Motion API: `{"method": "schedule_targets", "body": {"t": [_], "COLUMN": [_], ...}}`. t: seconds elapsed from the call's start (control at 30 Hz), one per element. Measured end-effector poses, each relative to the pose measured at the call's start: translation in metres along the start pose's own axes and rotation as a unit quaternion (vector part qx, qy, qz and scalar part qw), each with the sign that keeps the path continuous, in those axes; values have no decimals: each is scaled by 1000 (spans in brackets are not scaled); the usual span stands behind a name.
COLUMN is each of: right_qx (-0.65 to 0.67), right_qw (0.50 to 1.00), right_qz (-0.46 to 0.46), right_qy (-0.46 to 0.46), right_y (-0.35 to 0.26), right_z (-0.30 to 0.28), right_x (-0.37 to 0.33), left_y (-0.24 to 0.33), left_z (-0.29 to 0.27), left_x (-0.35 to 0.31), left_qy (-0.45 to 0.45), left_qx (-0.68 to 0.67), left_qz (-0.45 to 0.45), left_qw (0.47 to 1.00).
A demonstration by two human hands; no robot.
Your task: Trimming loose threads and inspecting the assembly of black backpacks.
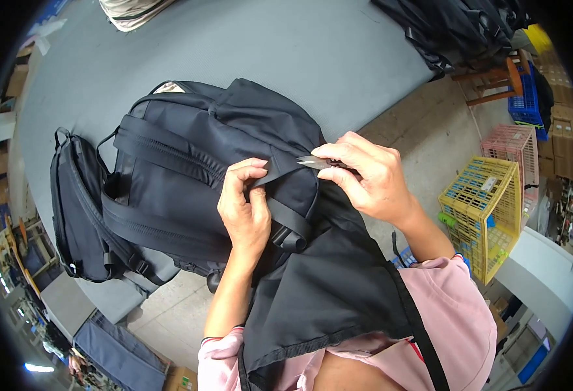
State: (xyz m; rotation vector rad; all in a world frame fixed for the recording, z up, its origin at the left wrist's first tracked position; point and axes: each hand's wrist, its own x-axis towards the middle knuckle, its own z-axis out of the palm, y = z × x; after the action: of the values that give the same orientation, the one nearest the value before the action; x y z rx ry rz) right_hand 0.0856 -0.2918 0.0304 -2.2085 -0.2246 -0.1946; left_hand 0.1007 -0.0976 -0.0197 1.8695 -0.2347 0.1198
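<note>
A large black backpack (169, 182) lies on the grey table with its padded shoulder straps facing up. My left hand (244, 212) pinches a fold of the backpack's black fabric near its right end. In my right hand (368, 173) is a pair of small thread snips (312, 162), held between thumb and fingers. Their metal blades point left, right beside the fabric edge that my left hand holds. A webbing strap (290, 218) hangs just below, looping off the backpack's near side.
The grey table (286, 52) carries a second black backpack (81, 202) at left, a beige bag (133, 13) at the far edge and more black bags (462, 29) at far right. Yellow (482, 208) and pink crates (511, 146) stand on the floor at right. A black apron (325, 280) covers my front.
</note>
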Motion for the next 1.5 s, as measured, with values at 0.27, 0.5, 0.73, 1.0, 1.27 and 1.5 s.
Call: {"method": "schedule_targets", "body": {"t": [0.27, 0.5, 0.73, 1.0, 1.27, 1.5], "right_qx": [0, 129, 63, 54, 382, 409], "right_qw": [999, 990, 979, 979, 922, 886], "right_qz": [13, -9, -121, -154, 63, 202], "right_qy": [39, -51, -152, -121, -16, -83], "right_y": [-16, -16, -54, -62, -48, -38], "right_z": [4, 13, 45, 62, 61, 76], "right_x": [4, 2, -10, -9, -4, 10], "left_y": [15, 3, 25, 40, 73, 60], "left_z": [-6, -63, -47, -54, -77, -52], "left_x": [-4, -44, -50, -64, -22, -53], "left_qy": [2, 34, -118, 139, 18, 14], "left_qx": [41, 37, 93, 13, -516, -556], "left_qz": [42, -233, -318, -90, -174, -279], "left_qw": [998, 971, 936, 986, 839, 783]}}
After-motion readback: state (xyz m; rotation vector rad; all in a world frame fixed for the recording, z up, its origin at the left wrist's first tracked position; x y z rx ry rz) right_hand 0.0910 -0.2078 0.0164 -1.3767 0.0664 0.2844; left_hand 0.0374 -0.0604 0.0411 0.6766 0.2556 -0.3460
